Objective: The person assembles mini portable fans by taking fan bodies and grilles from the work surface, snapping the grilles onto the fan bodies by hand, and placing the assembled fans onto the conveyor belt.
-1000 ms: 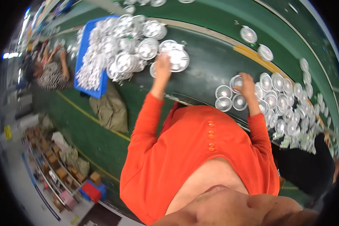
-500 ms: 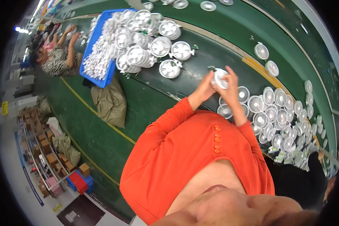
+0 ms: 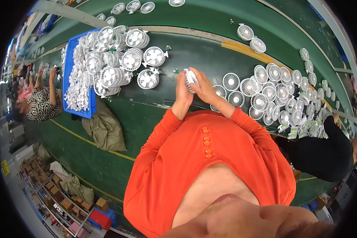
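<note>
Between my two hands I hold a white fan head (image 3: 190, 82) turned nearly edge-on above the dark green bench. My left hand (image 3: 183, 93) grips its left side, and a small green circuit board (image 3: 177, 71) sticks out beside those fingertips. My right hand (image 3: 205, 88) presses on its right face with the fingers together. Just right of my hands lie several round white fan grilles (image 3: 231, 81), spreading into a crowded heap. To the left stand stacked fan housings with blades (image 3: 148, 78), some with little green boards hanging off them.
A blue tray (image 3: 92, 104) full of small white parts and fan housings sits at the left. Beyond the bench runs a green conveyor (image 3: 202, 18) with scattered grilles. A sack (image 3: 103, 126) lies on the floor. One co-worker (image 3: 43, 104) is at far left, another in black (image 3: 319, 154) at right.
My view has swung, so the bench and its parts appear shifted. The fan head has turned from facing up to nearly edge-on, and my right hand now lies flatter against it.
</note>
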Motion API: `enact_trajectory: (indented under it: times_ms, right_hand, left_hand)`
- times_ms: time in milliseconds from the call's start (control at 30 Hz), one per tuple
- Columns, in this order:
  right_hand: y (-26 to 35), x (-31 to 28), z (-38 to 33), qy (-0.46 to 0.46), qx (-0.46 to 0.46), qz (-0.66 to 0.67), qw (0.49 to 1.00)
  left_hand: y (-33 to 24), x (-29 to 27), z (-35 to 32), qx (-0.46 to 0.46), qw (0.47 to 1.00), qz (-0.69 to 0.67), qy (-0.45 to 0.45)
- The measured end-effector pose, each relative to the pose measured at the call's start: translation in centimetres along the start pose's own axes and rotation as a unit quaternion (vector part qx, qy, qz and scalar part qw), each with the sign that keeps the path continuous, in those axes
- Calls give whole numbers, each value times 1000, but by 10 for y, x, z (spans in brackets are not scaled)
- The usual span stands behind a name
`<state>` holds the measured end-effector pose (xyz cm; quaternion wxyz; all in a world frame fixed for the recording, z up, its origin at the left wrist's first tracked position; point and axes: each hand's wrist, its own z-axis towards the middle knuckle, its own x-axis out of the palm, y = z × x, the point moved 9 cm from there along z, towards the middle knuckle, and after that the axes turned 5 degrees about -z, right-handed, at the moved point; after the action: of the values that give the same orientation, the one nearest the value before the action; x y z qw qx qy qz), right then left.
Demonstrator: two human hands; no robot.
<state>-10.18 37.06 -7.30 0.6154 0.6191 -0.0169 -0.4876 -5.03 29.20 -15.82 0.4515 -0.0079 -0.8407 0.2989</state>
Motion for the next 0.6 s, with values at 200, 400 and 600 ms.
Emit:
enact_trajectory:
  times_ms: [200,400,600]
  right_hand:
    - [1,2,8,-14,57,126,990]
    - [19,-22,21,-19,37,55,998]
    - [32,-34,22,-79,-15,12,997]
  left_hand:
    - [-27,28,-16,95,986,133,-37]
    - [-44,55,-14,143,965,219,-11]
    - [-51,69,-24,148,964,222,-6]
